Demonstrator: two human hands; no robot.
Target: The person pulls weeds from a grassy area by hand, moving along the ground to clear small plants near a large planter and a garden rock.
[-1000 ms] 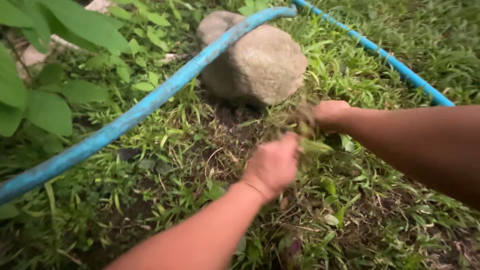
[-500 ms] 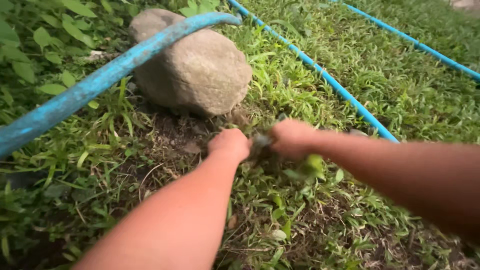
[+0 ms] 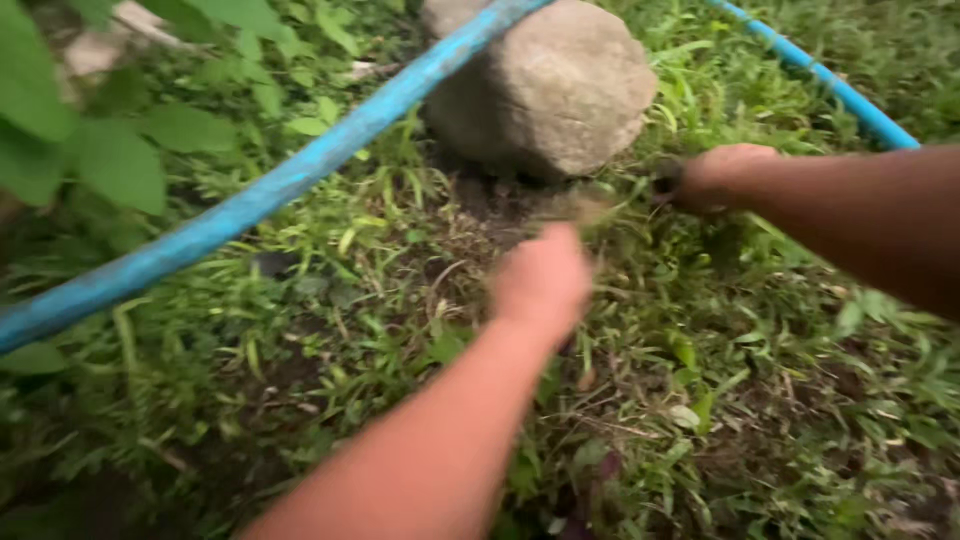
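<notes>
Two hands in grass below a rock

Grass [image 3: 700, 420] covers the ground; a blue pipe [image 3: 250, 205] runs from 9 toward 12 o'clock, touching the rock [image 3: 555, 85] at 12. The left hand [image 3: 540, 280], blurred, grip unclear; the right hand [image 3: 720, 175], at 2 o'clock, is fisted, contents hidden.

Low green weedy grass [image 3: 640, 300] with thin blades | rooted in dark bare soil under my hands | a blurred brownish tuft [image 3: 590, 207] just below the rounded grey stone [image 3: 550, 85]
</notes>
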